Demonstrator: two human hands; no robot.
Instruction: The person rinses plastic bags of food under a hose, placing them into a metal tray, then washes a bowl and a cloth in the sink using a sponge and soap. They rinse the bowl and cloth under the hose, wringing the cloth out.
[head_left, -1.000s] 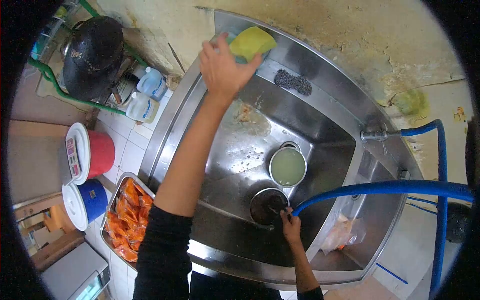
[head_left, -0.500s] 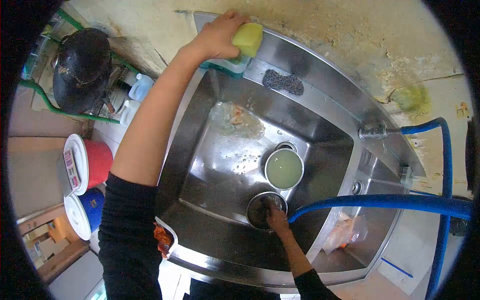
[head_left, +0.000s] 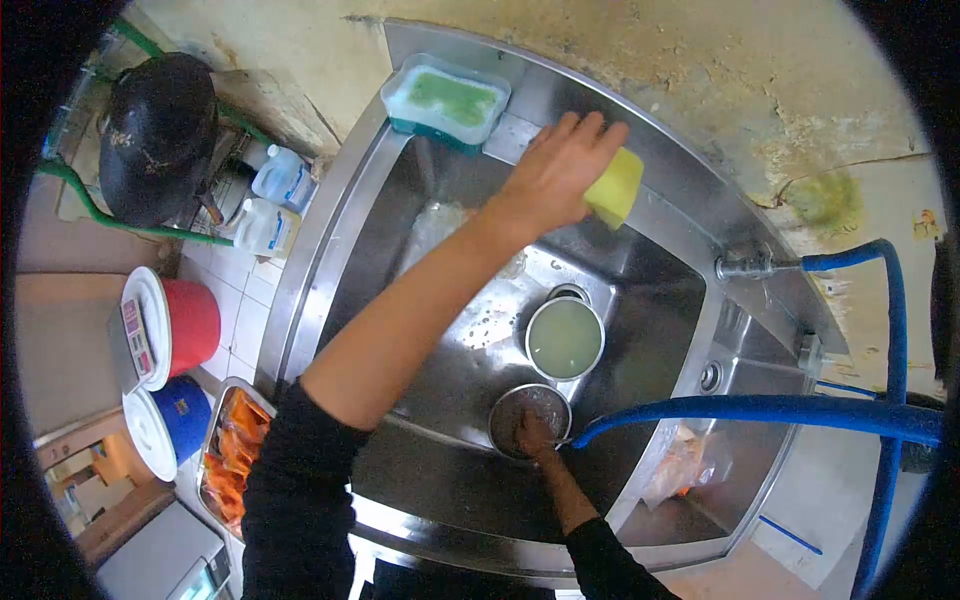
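Note:
My left hand [head_left: 565,172] grips a yellow sponge [head_left: 615,188] above the back ledge of the steel sink [head_left: 400,290]. Down in the basin, my right hand [head_left: 535,434] reaches into a round metal bowl [head_left: 508,412]; its fingertips are hard to make out. Next to that bowl stands a metal pot [head_left: 565,340] of cloudy greenish liquid. A blue hose [head_left: 740,407] ends beside my right hand. On the back left corner sits a plastic tub [head_left: 445,102] with green contents. My left forearm partly covers a clear plastic bag [head_left: 440,228].
A faucet [head_left: 745,267] is at the right, by a smaller basin holding a plastic bag [head_left: 675,470]. At the left are a tray of orange food [head_left: 235,455], red [head_left: 195,325] and blue [head_left: 185,425] buckets, jugs [head_left: 285,180] and a black wok [head_left: 160,140].
My left hand has moved right with the sponge, away from the tub, and now hides the dark scrubber on the ledge. My right hand remains in the bowl. More of the orange food tray shows.

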